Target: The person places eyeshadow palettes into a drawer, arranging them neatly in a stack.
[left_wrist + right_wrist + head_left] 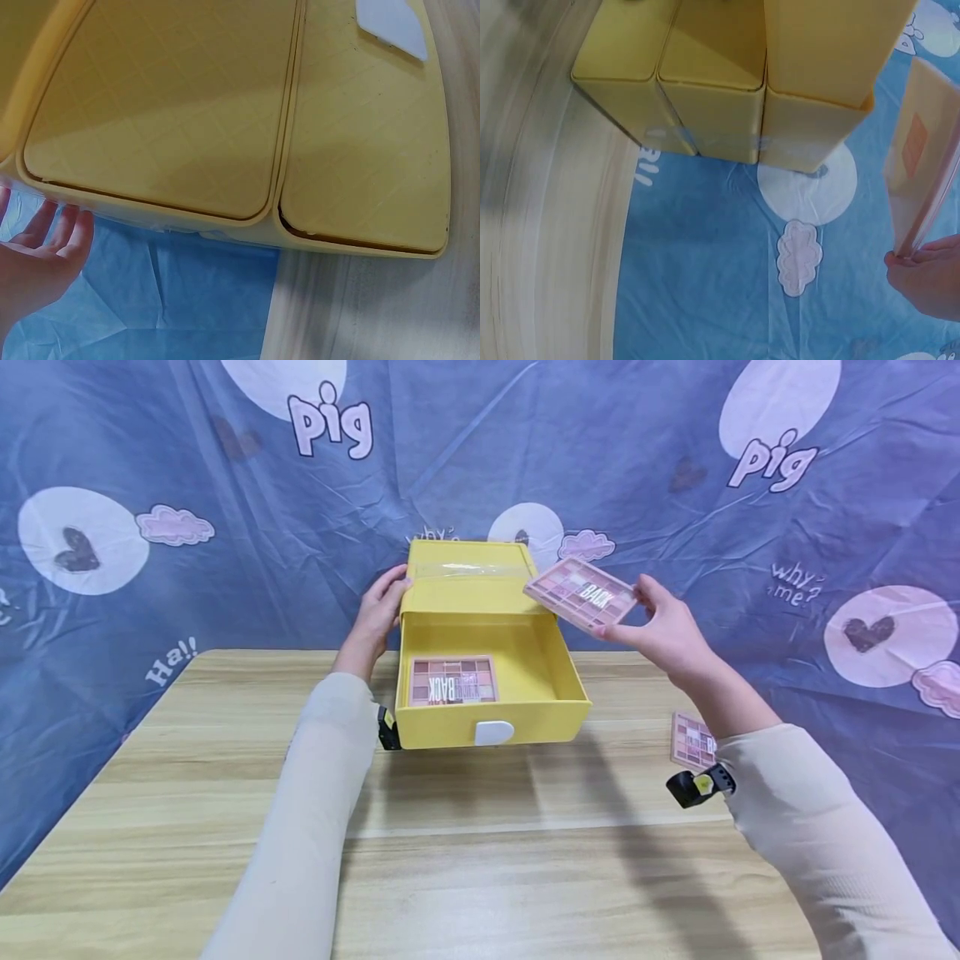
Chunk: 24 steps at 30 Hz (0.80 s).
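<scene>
1. The right hand [663, 627] is holding a pink eyeshadow palette [581, 592] pinched by its near right corner between thumb and fingers, up in the air just beside the upper right edge of the yellow box [465, 585] (the word BACK is showing on its face).
2. The palette is tilting, its left end hanging over the open drawer [491, 697] without touching it.
3. The left hand [380, 610] is resting against the box's left side near the top, fingers straight and relaxed, gripping nothing; the left wrist view is showing the fingers [52, 236] lying along the box's edge.
4. A second palette [452, 680] is lying flat in the drawer's left half.
5. A third palette [692, 741] is lying on the wooden table [480, 860], well to the right of the box, partly hidden behind the right sleeve.
6. The drawer is standing pulled out toward the person, its white handle [494, 732] facing forward.
</scene>
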Each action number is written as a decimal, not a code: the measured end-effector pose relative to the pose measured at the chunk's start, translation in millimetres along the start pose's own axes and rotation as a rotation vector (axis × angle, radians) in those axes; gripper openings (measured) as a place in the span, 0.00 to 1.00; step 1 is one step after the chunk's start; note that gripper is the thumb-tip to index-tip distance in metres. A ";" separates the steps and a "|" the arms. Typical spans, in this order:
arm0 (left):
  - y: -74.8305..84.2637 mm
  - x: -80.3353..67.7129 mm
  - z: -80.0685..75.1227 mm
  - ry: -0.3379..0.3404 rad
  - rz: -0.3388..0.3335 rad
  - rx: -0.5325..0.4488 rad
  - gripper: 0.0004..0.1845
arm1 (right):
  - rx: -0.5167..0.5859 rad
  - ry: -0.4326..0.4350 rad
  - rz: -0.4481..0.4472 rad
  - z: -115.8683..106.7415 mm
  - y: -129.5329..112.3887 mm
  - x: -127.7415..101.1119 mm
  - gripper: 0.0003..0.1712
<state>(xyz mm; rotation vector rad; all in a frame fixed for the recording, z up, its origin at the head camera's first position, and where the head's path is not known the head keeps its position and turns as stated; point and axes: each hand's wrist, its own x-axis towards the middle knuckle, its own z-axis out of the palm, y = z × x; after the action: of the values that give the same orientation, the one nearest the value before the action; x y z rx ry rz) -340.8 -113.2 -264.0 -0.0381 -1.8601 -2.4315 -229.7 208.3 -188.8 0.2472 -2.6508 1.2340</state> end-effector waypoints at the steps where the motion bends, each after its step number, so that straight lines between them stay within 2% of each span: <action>1: -0.2 0.3 0.0 0.000 0.002 -0.002 0.23 | 0.009 -0.011 -0.005 1.6 -1.1 -0.2 0.36; 6: -1.4 0.9 -0.8 0.000 0.005 -0.010 0.23 | 0.078 -0.092 0.009 8.8 -7.8 -3.2 0.54; 13: -1.0 0.1 -1.5 -0.007 0.006 -0.012 0.23 | 0.172 -0.134 -0.025 21.2 -12.4 -4.6 0.52; 24: -1.4 1.4 -0.8 0.000 -0.005 -0.003 0.23 | 0.281 -0.239 -0.155 31.4 -18.2 -5.0 0.51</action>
<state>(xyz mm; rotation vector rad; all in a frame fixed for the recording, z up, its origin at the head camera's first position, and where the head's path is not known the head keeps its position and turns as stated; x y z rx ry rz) -342.2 -113.7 -265.4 -0.0338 -1.8587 -2.4381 -224.2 172.9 -196.4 0.6708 -2.5759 1.6104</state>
